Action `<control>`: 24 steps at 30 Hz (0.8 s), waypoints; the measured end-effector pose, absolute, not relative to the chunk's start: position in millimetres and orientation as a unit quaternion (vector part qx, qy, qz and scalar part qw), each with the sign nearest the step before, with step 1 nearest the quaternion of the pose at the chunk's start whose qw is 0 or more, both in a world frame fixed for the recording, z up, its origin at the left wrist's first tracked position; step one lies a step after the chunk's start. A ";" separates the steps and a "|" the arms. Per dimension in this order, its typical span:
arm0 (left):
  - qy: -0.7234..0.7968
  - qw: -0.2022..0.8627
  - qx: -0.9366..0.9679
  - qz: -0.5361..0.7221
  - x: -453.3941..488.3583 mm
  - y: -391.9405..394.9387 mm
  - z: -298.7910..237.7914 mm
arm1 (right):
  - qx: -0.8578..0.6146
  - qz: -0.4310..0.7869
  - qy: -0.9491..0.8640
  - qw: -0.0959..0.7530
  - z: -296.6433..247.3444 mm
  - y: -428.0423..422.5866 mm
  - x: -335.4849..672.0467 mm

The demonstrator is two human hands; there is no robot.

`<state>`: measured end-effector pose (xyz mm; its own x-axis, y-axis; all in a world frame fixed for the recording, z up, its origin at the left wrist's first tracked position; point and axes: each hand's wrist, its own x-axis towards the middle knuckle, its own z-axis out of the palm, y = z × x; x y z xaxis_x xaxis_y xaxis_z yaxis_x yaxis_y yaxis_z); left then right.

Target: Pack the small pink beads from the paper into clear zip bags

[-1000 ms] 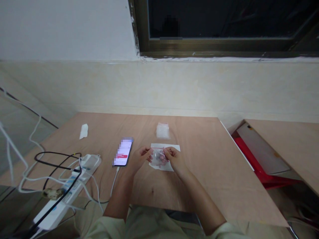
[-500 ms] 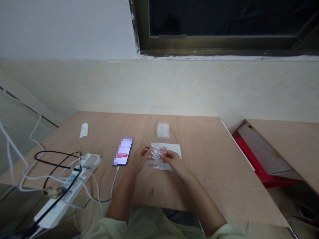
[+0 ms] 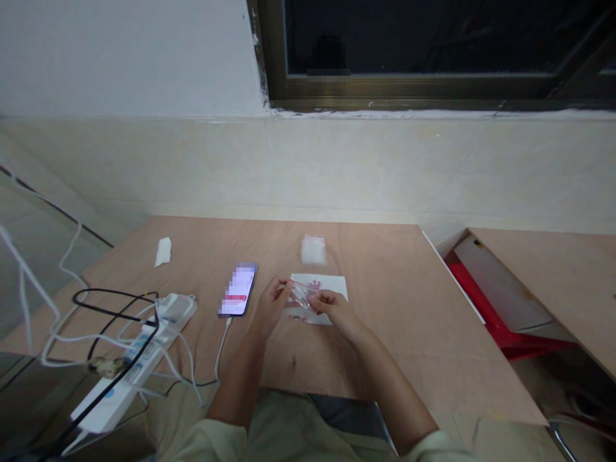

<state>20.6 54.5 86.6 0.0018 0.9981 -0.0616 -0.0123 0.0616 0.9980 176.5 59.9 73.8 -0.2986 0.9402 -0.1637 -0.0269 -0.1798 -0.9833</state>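
Left hand (image 3: 269,307): I'm pinching the clear bag (image 3: 301,294), just below frame centre.
Right hand (image 3: 339,310): I'm gripping it too.
Paper (image 3: 335,283): lying underneath.

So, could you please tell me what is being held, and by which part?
A clear bag: left hand at its upper-left corner, right hand at its right side.

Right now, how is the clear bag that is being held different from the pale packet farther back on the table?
The clear bag is held by the left grip and the right grip, over the white sheet; the pale packet lies untouched on the table. The clear bag looks creased and slanted, while the pale packet looks flat. Both show a reddish line near one edge.
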 end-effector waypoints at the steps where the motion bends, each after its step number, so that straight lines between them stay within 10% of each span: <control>1: 0.514 0.515 0.484 0.486 20.9 54.7 86.0 | -0.455 0.620 -0.513 0.382 73.1 59.8 176.6; 24: 0.559 0.472 0.522 0.438 26.2 71.8 94.1 | -0.455 0.543 -0.585 0.394 76.3 70.4 170.0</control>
<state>26.2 71.8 94.1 -0.0083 0.9975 -0.0695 0.1695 0.0699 0.9831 170.0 70.4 76.3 -0.2749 0.9609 -0.0339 0.1048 -0.0051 -0.9945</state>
